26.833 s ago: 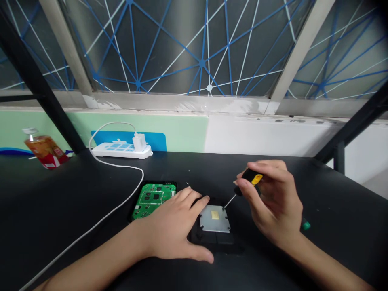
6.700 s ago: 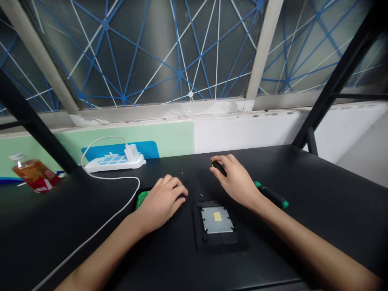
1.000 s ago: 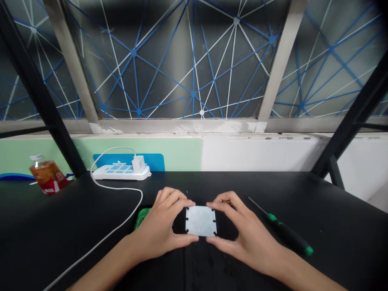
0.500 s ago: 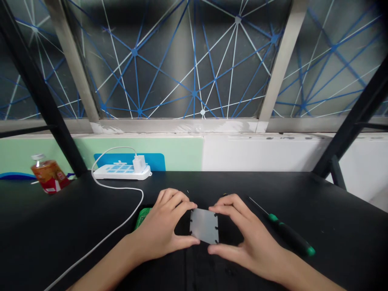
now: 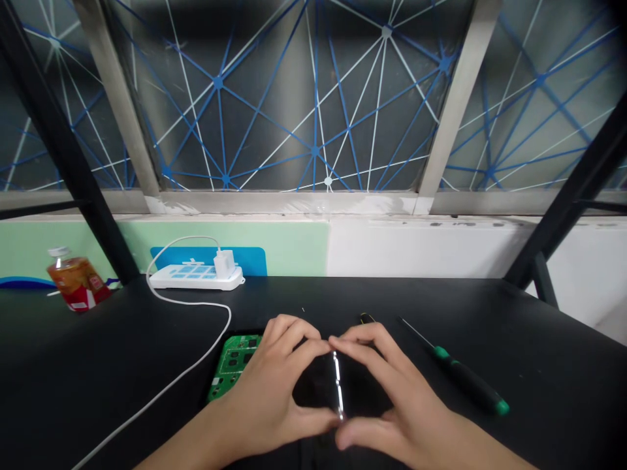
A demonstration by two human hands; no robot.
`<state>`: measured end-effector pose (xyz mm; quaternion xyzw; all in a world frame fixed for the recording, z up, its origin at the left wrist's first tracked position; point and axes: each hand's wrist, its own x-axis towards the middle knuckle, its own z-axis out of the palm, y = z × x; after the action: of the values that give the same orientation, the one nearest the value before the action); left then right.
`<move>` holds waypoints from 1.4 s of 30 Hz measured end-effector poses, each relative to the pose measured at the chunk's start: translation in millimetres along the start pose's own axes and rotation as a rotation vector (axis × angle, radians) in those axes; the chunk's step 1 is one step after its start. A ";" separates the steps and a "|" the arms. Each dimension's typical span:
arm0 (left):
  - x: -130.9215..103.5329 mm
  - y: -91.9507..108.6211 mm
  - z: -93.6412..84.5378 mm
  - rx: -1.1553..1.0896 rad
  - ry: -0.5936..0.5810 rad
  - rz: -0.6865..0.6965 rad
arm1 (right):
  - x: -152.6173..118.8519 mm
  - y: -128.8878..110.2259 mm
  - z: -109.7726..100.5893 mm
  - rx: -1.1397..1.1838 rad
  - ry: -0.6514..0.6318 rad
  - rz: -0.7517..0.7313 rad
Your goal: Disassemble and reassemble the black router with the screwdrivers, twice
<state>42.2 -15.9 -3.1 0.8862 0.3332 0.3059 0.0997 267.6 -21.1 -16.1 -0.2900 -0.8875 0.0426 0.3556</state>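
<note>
on the black table [image 5: 553, 385], from the person's left, a bottle with a red and amber label [image 5: 78, 281] leans by a dark frame post. next comes a white power strip [image 5: 183, 279] with a plugged-in charger [image 5: 224, 264], whose white cable [image 5: 189, 303] loops toward us. a green circuit board [image 5: 234, 362] lies partly behind the left hand [image 5: 274, 378]. that hand's index finger and thumb curve into a wide c, their tips pinching opposite ends of a thin metal plate [image 5: 338, 386]. the plate is in front of the person, between both hands, seen edge-on as a bright broken line; its visible length runs away from the body, far end slightly left, faces turned sideways. the right hand [image 5: 404, 385] mirrors the curve, gripping the same ends. beyond it lies a black-and-yellow tool [image 5: 366, 318]; farther right, a green-and-black screwdriver [image 5: 465, 378] points its tip away and left.
</note>
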 end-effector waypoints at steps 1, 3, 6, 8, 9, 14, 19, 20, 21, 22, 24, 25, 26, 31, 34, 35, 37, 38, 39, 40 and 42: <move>-0.1 -0.9 -1.1 -0.019 0.007 -0.019 | 0.3 1.5 -0.1 0.014 -0.012 0.029; -0.3 -2.8 -3.0 -0.062 0.025 -0.041 | 1.3 4.0 0.6 0.051 -0.040 0.096; -0.3 -3.3 -3.4 -0.131 0.022 -0.040 | 2.8 4.6 3.5 0.115 -0.095 0.187; -0.4 -2.2 -2.3 -0.164 0.006 -0.032 | 3.5 3.3 5.6 0.140 -0.127 0.224; -0.4 -1.4 -1.8 -0.174 0.000 -0.030 | 3.8 2.6 6.5 0.147 -0.140 0.233; 0.5 0.2 -3.6 -0.175 -0.003 -0.026 | 4.1 1.0 5.8 0.155 -0.155 0.268; 2.3 -4.4 -8.4 -0.123 0.030 -0.001 | 5.8 3.7 1.3 0.133 -0.141 0.293; 2.6 -5.9 -8.9 -0.114 0.031 0.003 | 6.6 4.3 0.5 0.126 -0.141 0.296; 2.8 -7.5 -9.3 -0.109 0.028 0.005 | 7.4 4.9 -0.2 0.119 -0.141 0.298; 2.9 -9.1 -9.6 -0.107 0.022 0.004 | 8.0 5.5 -0.9 0.113 -0.142 0.298; 3.0 -12.3 -10.0 -0.105 0.014 -0.002 | 8.6 6.5 -2.2 0.102 -0.146 0.294; 3.1 -13.7 -10.2 -0.100 0.013 -0.006 | 8.5 6.9 -2.7 0.094 -0.146 0.291; 3.1 -14.9 -10.3 -0.094 0.013 -0.012 | 8.3 7.2 -3.1 0.087 -0.144 0.288; 3.7 -17.5 -9.8 -0.047 -0.002 -0.029 | 7.6 7.4 -3.8 0.062 -0.136 0.285; 3.4 -17.5 -9.3 -0.044 -0.020 -0.041 | 8.1 7.2 -3.4 0.063 -0.137 0.288; 3.2 -17.5 -9.2 -0.044 -0.023 -0.047 | 8.2 7.2 -3.2 0.068 -0.136 0.290; 2.9 -17.6 -9.2 -0.037 -0.029 -0.054 | 8.3 7.4 -3.0 0.079 -0.134 0.294; 2.8 -17.5 -9.3 -0.030 -0.031 -0.056 | 8.3 7.5 -2.9 0.084 -0.132 0.294; 2.7 -17.3 -9.4 -0.023 -0.032 -0.054 | 8.2 7.6 -2.8 0.089 -0.130 0.292; 2.7 -16.8 -9.4 -0.016 -0.035 -0.050 | 8.0 7.8 -2.7 0.094 -0.128 0.287; 2.7 -15.3 -9.1 -0.002 -0.043 -0.047 | 7.4 8.1 -2.2 0.105 -0.125 0.274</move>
<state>30.2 -2.8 -0.5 0.8845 0.3513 0.2845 0.1149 268.6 -10.6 -12.3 -0.3864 -0.8565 0.1548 0.3051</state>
